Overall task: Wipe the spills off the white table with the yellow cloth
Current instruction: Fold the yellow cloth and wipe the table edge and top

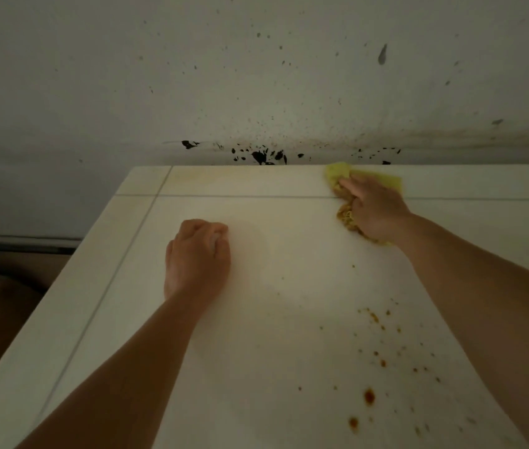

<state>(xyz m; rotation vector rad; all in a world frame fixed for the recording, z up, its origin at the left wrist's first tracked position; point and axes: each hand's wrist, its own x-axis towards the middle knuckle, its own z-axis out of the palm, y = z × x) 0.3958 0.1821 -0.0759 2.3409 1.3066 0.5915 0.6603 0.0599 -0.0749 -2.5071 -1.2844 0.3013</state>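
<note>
The white table [256, 319] fills the lower part of the view. My right hand [375, 210] presses the yellow cloth [341, 173] flat near the table's far edge; the cloth is stained orange-brown along its left side. My left hand [197, 257] rests on the table left of centre, fingers curled into a loose fist with nothing visible in it. Orange-brown spill drops [383, 362] are scattered over the near right part of the table, with two larger blots [369, 396] close to the front.
A grey-white wall [256, 76] rises right behind the table, speckled with dark splashes [261, 156] just above the table's far edge. The table's left edge [72, 286] drops off to a dark floor area. Thin seams cross the tabletop.
</note>
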